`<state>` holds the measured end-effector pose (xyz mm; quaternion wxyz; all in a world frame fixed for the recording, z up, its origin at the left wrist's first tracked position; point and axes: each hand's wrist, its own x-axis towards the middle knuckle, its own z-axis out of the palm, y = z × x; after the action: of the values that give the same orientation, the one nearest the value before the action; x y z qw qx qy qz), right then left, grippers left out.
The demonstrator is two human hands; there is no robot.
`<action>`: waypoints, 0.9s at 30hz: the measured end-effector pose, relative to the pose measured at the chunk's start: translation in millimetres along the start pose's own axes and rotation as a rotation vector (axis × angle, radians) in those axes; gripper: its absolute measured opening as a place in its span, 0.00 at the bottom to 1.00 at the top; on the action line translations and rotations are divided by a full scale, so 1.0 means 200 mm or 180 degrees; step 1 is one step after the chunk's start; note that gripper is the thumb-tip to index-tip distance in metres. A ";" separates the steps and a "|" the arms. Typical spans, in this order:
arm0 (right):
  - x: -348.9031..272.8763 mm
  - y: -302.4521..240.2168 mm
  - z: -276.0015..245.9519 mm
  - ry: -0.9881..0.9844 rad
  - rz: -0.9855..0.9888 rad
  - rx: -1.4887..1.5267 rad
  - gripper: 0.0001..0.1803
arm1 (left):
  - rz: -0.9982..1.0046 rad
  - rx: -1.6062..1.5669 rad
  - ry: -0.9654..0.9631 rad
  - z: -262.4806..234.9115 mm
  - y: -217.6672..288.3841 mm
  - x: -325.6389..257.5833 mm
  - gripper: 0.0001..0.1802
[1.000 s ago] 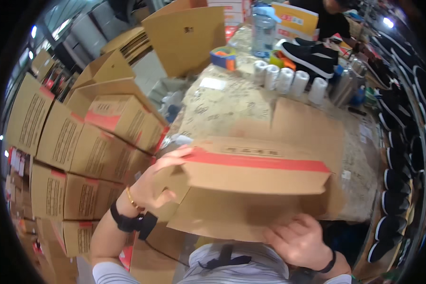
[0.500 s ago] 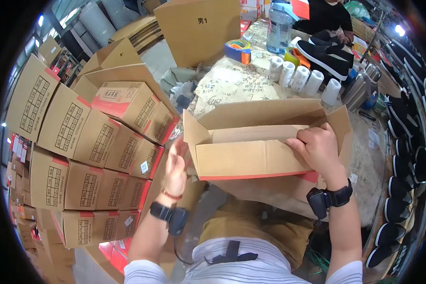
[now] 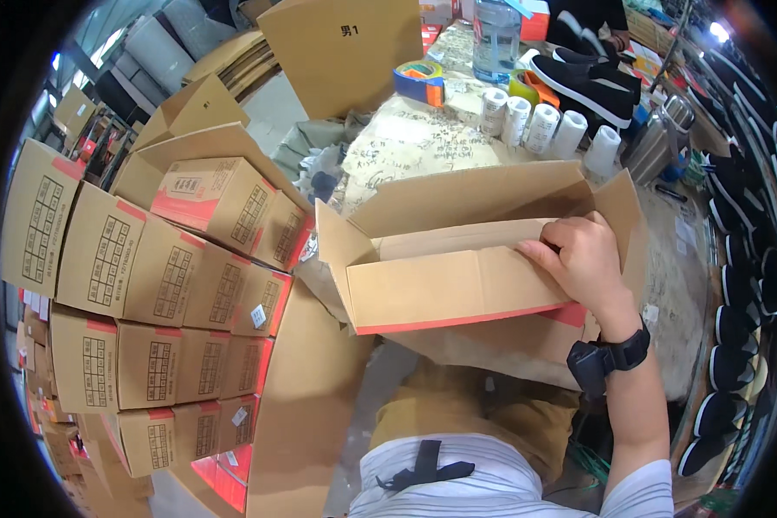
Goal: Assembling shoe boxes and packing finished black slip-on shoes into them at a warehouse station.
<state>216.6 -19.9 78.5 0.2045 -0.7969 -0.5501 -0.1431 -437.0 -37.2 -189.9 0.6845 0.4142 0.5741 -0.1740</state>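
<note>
So the person was standing at the near edge of the worktable (image 3: 423, 142) with an open cardboard box (image 3: 457, 276) pulled right up against them, hanging partly over that edge. Right hand (image 3: 583, 259) was lying over the top of the box's near flap, fingers close together and curled over the flap's upper edge, thumb side facing the box's inside. There was a black wrist strap (image 3: 609, 358) on that arm. Left hand wasn't anywhere I could see, so no idea what its fingers were doing.

The box's flaps were all up, with a red stripe along the lower edge of the near one.

Further back on the tabletop sat a row of white paper rolls (image 3: 544, 129), a blue and orange tape roll (image 3: 420, 82) toward the far left corner, a clear water jug (image 3: 496, 39) at the far edge, and black shoes (image 3: 583, 82) beside it. Off the left side of the table was a big stack of sealed cartons (image 3: 147, 293) with red bands, plus a flat cardboard sheet (image 3: 350, 52) propped up behind.
</note>
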 end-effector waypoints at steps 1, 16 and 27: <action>0.00 0.00 0.00 -0.0001 -0.0009 0.0012 0.21 | 0.0090 -0.0088 0.0179 0.04 0.01 0.01 0.17; -0.03 0.00 -0.02 -0.0147 0.0064 0.0085 0.22 | 0.0523 -0.0475 0.0694 0.18 -0.10 0.02 0.20; -0.03 0.02 -0.02 -0.0229 0.0186 0.0178 0.21 | -0.0183 -0.1598 0.1659 -0.01 -0.04 0.33 0.25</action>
<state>217.4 -28.9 79.0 0.2110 -0.8113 -0.5373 -0.0929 -426.2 -25.5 -253.7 0.5904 0.2474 0.7656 0.0647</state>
